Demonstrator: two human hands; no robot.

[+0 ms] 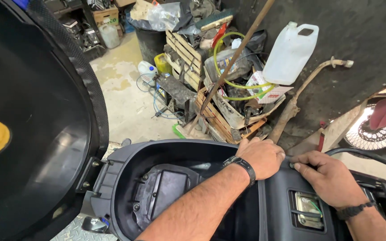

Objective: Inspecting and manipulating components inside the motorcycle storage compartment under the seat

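While the left hand (261, 157) grips the storage tub's rim (193, 143) mid-frame, the right hand (325, 176) pinches a small bolt (292, 165) just right of it.

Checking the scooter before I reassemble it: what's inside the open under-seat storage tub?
Inside the under-seat storage tub lies a dark rectangular cover panel with screw heads around it. The left hand and its forearm hide the tub's right side.

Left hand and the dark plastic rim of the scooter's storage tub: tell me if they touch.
Touching. The head view shows the left hand resting directly on the tub rim.
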